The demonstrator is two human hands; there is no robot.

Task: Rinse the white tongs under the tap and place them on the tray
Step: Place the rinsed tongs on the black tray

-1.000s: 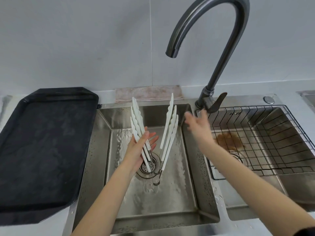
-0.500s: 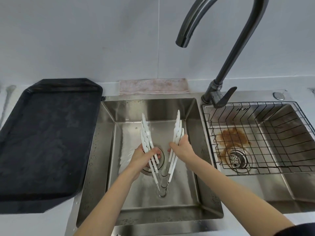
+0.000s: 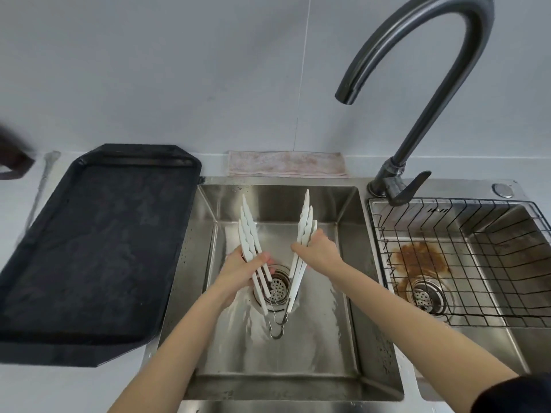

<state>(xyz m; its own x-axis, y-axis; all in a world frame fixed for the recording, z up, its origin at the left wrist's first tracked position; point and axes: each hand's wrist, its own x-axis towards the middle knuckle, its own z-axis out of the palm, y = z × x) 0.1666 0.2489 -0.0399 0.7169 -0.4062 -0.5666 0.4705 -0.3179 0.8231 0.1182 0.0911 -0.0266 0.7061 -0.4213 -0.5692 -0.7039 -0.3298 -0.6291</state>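
Several white tongs (image 3: 304, 231) stand spread in a V over the left sink basin (image 3: 343, 338), their metal hinge ends low near the drain. My left hand (image 3: 241, 269) grips the left arms of the tongs. My right hand (image 3: 320, 251) grips the right arms. The dark tap (image 3: 417, 93) arches above at the right, and no water runs from its spout. A black tray (image 3: 98, 248) lies on the counter to the left of the basin, with nothing on it.
A black wire rack (image 3: 477, 263) sits in the right basin above a brown stain and a second drain. A pinkish cloth (image 3: 286, 163) lies folded behind the left basin. The tap lever (image 3: 408, 192) points forward right. A dark object (image 3: 12, 162) shows at the far left edge.
My right hand came back from the tap lever and took hold of the right arms of the tongs. The tongs sank lower into the basin. The view shifted.
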